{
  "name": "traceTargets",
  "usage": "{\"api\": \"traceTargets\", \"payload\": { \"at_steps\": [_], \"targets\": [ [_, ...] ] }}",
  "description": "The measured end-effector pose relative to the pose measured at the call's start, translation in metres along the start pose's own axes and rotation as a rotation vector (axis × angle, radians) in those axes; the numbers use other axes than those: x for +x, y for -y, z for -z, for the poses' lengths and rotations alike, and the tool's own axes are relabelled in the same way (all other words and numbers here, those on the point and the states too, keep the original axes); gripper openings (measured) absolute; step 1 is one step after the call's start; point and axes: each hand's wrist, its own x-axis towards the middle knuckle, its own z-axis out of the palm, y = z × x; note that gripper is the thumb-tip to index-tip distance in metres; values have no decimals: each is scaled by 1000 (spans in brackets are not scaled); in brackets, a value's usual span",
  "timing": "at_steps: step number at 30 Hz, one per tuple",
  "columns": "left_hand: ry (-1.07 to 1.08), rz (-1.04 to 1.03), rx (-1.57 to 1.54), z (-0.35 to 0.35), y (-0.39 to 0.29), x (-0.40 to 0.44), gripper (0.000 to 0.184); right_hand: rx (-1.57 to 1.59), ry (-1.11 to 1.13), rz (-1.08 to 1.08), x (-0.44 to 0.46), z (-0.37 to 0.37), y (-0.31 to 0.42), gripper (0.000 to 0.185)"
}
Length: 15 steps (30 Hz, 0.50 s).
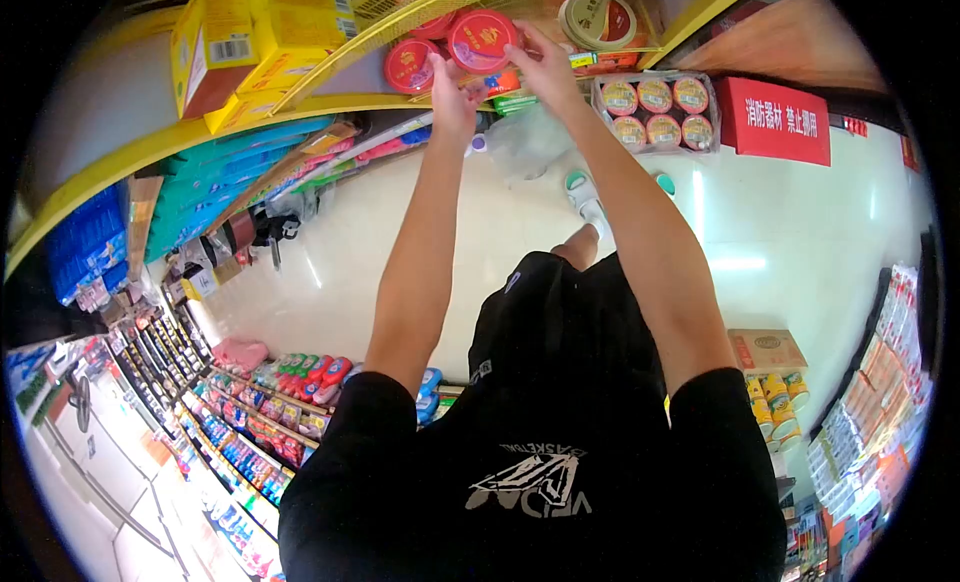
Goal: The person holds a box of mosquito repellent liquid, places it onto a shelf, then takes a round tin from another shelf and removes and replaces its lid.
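Observation:
A round red tin (482, 40) with gold print on its lid is held at the shelf edge between my two hands. My right hand (545, 67) has its fingers closed on the tin's right side. My left hand (455, 94) grips the lower left side, its fingertips partly hidden. A second red tin (408, 66) sits close beside the left fingers, and part of another red tin (434, 28) shows behind. To the right of my right hand stands a round gold-and-cream tin (597, 20) on the shelf.
Yellow boxes (265, 42) fill the shelf on the left. Below the shelf at right are a wrapped pack of round cups (655, 112) and a red box with white lettering (775, 120). A clear plastic bag (530, 142) hangs under my hands. Stocked shelves (260, 412) stand behind me.

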Motion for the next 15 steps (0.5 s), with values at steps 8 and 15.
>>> {"api": "traceTargets", "payload": {
  "at_steps": [8, 15],
  "targets": [
    [202, 94, -123, -21, -4, -123, 34, 71, 71, -206, -103, 80, 119, 46],
    [431, 111, 51, -75, 12, -239, 44, 46, 127, -295, -196, 158, 210, 45]
  ]
}}
